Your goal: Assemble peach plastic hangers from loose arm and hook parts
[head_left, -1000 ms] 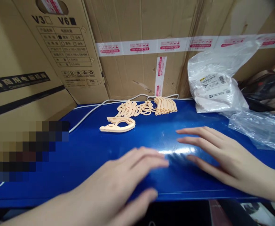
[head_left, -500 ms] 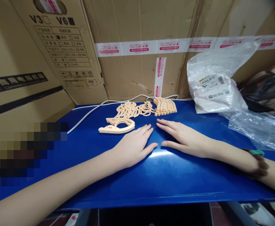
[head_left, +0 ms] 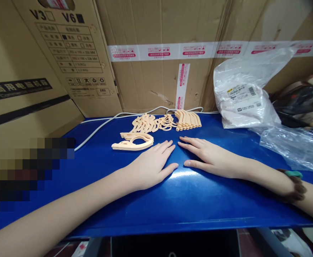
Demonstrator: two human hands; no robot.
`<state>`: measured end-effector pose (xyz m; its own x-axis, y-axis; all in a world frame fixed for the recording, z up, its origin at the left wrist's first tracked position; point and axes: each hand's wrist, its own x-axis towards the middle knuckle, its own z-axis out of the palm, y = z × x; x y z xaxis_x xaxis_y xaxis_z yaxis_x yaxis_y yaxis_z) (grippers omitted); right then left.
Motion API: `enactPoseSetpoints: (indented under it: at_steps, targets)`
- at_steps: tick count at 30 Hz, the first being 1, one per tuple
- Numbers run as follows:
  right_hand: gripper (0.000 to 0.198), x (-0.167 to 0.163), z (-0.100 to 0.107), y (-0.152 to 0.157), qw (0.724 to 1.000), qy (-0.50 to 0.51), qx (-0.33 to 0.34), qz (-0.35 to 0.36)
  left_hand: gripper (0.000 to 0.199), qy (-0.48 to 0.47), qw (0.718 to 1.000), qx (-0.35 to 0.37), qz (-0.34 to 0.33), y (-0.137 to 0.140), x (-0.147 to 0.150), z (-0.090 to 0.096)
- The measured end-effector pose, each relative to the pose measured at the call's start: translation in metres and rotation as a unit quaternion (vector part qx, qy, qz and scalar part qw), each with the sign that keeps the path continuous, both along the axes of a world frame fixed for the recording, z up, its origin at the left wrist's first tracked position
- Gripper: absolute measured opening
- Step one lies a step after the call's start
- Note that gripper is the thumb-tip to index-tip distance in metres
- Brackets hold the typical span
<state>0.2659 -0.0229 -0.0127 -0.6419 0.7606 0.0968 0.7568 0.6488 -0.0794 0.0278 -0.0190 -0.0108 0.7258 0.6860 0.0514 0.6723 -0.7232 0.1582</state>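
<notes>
My left hand (head_left: pixel 152 166) lies flat on the blue tabletop, fingers stretched and thumb apart, with nothing in it. Just beyond its knuckles is a small stack of beige plastic pieces (head_left: pixel 124 145) that look like folded travel hangers. My right hand (head_left: pixel 208 157) also rests flat, empty and with fingers apart, its fingertips close to those of the left. Farther back sit a heap of beige curved pieces (head_left: pixel 145 123), a tangle of thin hook-like pieces (head_left: pixel 165 122) and a neat row of beige curved arms (head_left: pixel 187 120). Neither hand visibly touches any of them.
Cardboard boxes (head_left: pixel 151 82) stand along the back and left. A white cable (head_left: pixel 100 131) runs behind the pieces. At the right are a white plastic parcel bag (head_left: pixel 243 103) and crumpled clear plastic (head_left: pixel 292 146). The blue table's front edge (head_left: pixel 177 230) is nearest me.
Both hands stay flat in nearly the same spots. The view has shifted very slightly; the beige pieces have not moved on the table.
</notes>
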Motion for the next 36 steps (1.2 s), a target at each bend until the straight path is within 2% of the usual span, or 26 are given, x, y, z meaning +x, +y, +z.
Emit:
enactPoseSetpoints:
  at_steps: [7,24,27,30,33,36]
  targets:
    - [0.075,0.000,-0.002,0.000,1.000,0.006,-0.005,-0.008,0.063,0.037,0.999,0.029,-0.005,-0.002,0.001,0.002]
    - [0.073,0.000,-0.002,0.000,1.000,-0.004,0.007,0.003,0.063,0.050,0.998,0.032,0.000,-0.003,0.003,0.002]
    - [0.066,-0.001,-0.001,0.003,0.999,0.006,0.031,0.007,0.064,0.042,0.998,0.036,-0.001,-0.003,0.003,0.000]
    - [0.051,-0.006,0.004,0.013,0.997,0.015,0.073,0.005,0.063,0.033,0.999,0.041,-0.005,-0.002,0.003,-0.002]
    - [0.035,-0.016,0.011,0.032,0.992,0.012,0.127,-0.002,0.062,0.036,0.999,0.040,-0.002,-0.001,0.003,-0.002]
    - [0.028,-0.032,0.015,0.054,0.982,-0.024,0.187,-0.016,0.063,0.042,0.998,0.036,0.003,-0.001,0.003,-0.001]
